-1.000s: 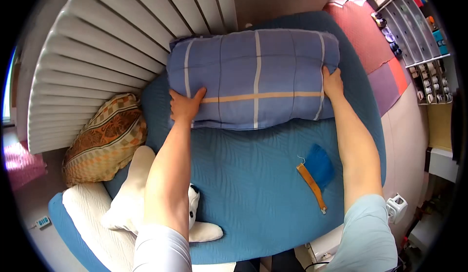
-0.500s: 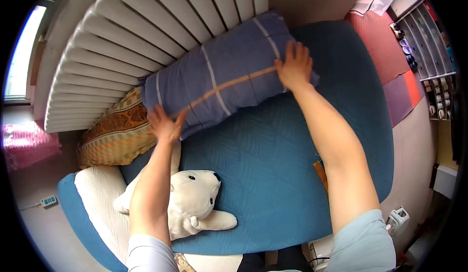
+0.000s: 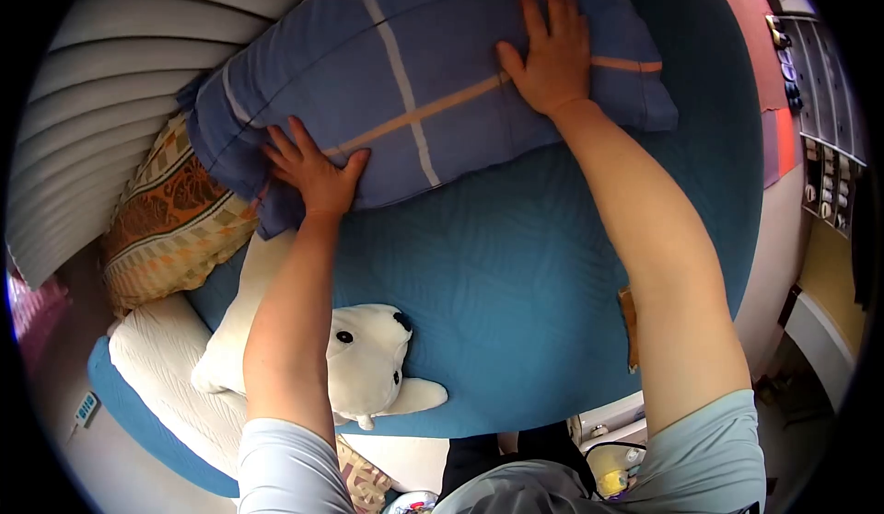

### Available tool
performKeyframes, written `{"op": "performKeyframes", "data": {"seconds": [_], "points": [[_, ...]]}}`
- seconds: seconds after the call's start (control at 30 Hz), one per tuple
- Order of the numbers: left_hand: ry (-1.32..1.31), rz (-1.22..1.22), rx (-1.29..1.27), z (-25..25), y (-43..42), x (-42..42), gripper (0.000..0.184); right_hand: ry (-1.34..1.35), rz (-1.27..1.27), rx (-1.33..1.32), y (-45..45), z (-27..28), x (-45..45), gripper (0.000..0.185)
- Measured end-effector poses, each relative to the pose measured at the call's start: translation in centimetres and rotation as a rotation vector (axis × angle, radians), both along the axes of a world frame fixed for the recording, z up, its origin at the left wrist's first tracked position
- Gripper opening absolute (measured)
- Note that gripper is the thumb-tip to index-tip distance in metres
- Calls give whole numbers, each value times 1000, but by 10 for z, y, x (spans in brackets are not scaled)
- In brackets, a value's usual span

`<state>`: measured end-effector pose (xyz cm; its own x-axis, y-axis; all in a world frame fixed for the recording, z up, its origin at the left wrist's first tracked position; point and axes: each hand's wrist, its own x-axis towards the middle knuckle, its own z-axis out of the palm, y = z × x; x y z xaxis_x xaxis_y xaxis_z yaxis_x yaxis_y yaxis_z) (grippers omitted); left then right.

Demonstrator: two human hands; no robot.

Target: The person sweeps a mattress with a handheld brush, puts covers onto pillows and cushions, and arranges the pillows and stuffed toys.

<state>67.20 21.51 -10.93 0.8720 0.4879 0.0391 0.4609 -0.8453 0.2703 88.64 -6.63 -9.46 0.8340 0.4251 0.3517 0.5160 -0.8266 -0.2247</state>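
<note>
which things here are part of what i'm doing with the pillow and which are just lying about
In the job:
- blue striped pillow, under both hands
- left hand and right hand, fingers spread on it
- blue bed cover, beneath the pillow

Just lying about:
- white plush toy
- orange-brown patterned cushion
- brown strip, partly hidden by the right arm

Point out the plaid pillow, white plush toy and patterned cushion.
Plaid pillow [image 3: 451,58]: head view, upper face.
White plush toy [image 3: 366,362]: head view, its head.
Patterned cushion [image 3: 172,203]: head view, orange-brown band.
</note>
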Motion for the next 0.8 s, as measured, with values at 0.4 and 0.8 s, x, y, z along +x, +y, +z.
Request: {"op": "performKeyframes", "data": {"seconds": [0.4,0.8], "points": [[415,-40,-55,143,-42,-191,67,301,-105,-426,-10,63,-38,70],[137,204,-188,108,-65,-319,112,981,704,-134,62,100,-422,109]]}}
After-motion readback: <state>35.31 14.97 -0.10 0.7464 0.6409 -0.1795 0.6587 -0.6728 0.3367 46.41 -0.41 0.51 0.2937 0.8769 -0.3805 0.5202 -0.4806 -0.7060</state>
